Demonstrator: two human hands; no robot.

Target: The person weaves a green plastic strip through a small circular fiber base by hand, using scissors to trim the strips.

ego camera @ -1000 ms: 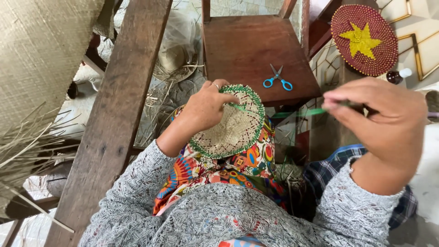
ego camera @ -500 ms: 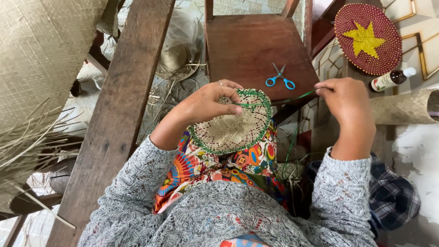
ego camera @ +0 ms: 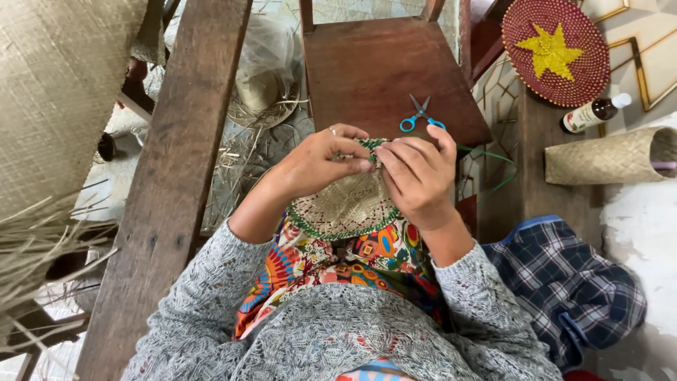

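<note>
Currently | round woven mat (ego camera: 342, 208) is being pinched at its far green rim, on the lap | left hand (ego camera: 317, 164) and right hand (ego camera: 417, 176) fingers are being clenched on it | judged light, pliable, fray-prone; best held by the rim | green strand (ego camera: 493, 159) is trailing right of the fingers
</note>
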